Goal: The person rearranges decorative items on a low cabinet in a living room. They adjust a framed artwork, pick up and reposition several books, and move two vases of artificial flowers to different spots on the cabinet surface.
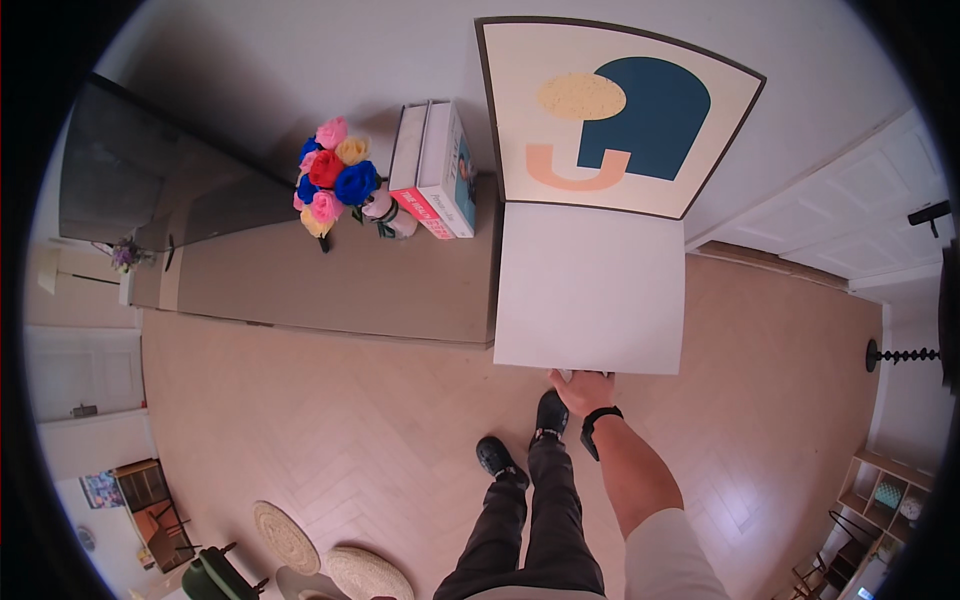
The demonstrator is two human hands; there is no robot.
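My right hand (585,391) reaches to the front edge of a white, box-shaped cabinet (590,290). Its fingertips go out of sight at that edge, and small white bits show beside the thumb and knuckles. The fingers look curled around something white that I cannot make out. A dark watch band (597,420) circles the right wrist. At the back of the cabinet top, a framed abstract print (620,120) in cream, dark blue and peach leans against the wall. My left hand is out of view.
Left of the cabinet runs a low brown console (390,280) with upright books (435,170), a bouquet (335,180) and a dark television (150,165). My dark shoes (495,455) stand on the wood floor. Round woven mats (285,535) lie at lower left; a white door (850,210) is at right.
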